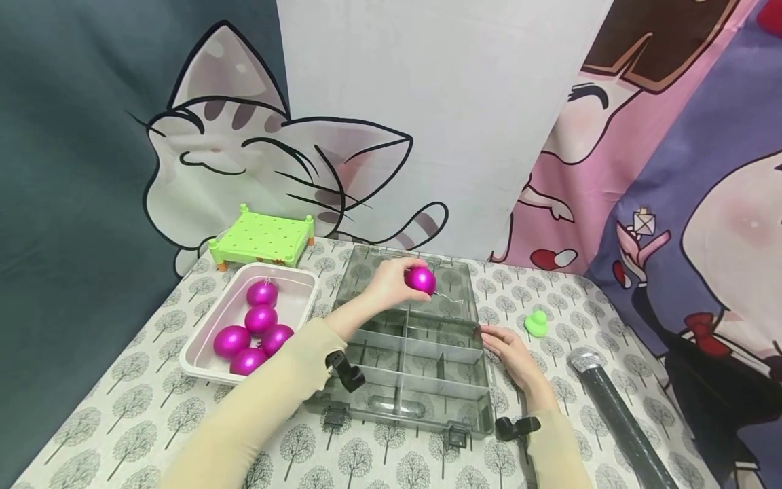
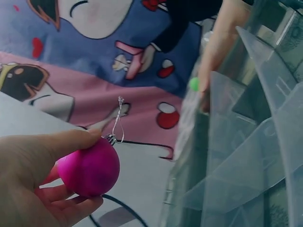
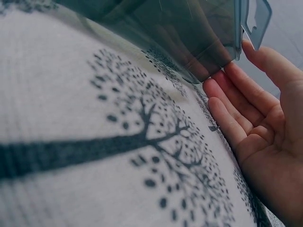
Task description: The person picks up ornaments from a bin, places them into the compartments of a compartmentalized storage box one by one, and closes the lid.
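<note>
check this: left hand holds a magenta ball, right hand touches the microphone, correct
Not quite: the right hand touches the side of the divided case, not the microphone, as the head view shows. The left hand does hold a magenta ball.

The ball point(image 1: 421, 280) has a satiny shine and a silvery metallic cap point(image 2: 111, 139). Case point(image 1: 449, 407) is smooth smoky plastic. Around it: smooth plastic tray point(image 1: 293, 292) at 9 o'clock, plastic stand point(image 1: 263, 236) at 10, mic point(image 1: 611, 401) with metallic-looking head between 3 and 4. Backdrop's point(image 1: 440, 136) creased matt cloth, surface point(image 1: 140, 407) looks clothy too.
</note>
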